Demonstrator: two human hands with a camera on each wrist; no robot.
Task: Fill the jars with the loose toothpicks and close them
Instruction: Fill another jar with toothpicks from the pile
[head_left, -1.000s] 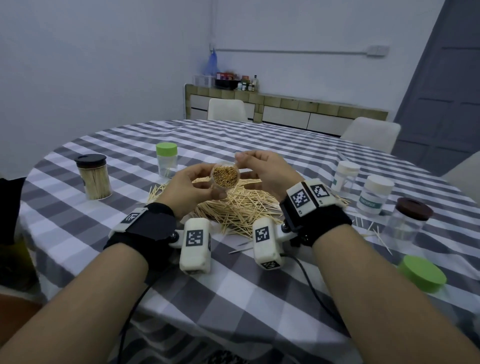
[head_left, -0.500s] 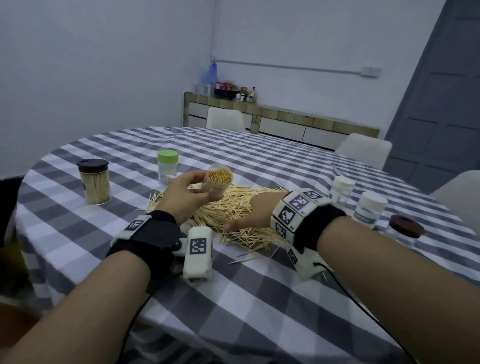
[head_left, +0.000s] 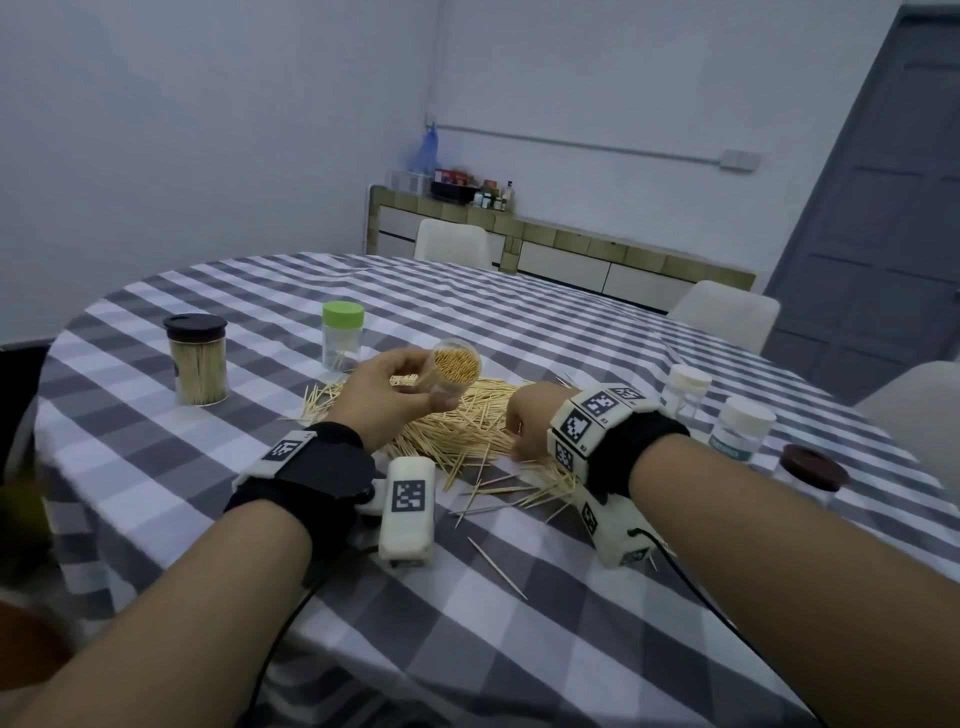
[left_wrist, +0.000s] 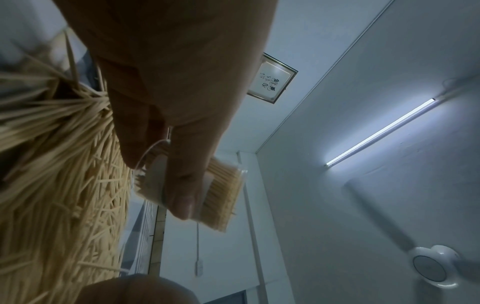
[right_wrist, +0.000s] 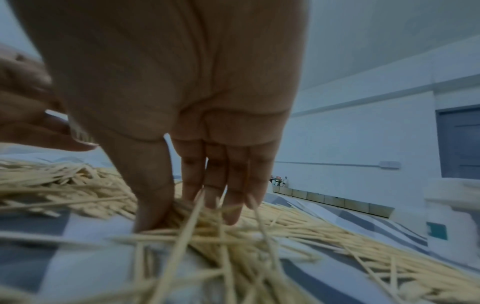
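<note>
My left hand (head_left: 387, 397) grips a clear open jar (head_left: 456, 366) packed with toothpicks, tilted with its mouth toward me, above the pile. In the left wrist view the jar (left_wrist: 223, 195) sits between thumb and fingers. A big heap of loose toothpicks (head_left: 457, 431) lies on the checked table (head_left: 519, 623). My right hand (head_left: 519, 434) is down on the heap's near right side. In the right wrist view its fingertips (right_wrist: 233, 205) and thumb dig into the toothpicks (right_wrist: 259, 246) and pinch a small bunch.
A dark-lidded jar full of toothpicks (head_left: 196, 366) and a green-lidded jar (head_left: 342, 336) stand at the left. Two white-lidded jars (head_left: 740, 428) and a brown-lidded one (head_left: 813, 467) stand at the right. Stray toothpicks (head_left: 496, 566) lie near me. White chairs ring the far edge.
My right hand left the jar's mouth, dropped onto the heap and closed its fingers in the toothpicks. The left hand kept the jar raised and tilted.
</note>
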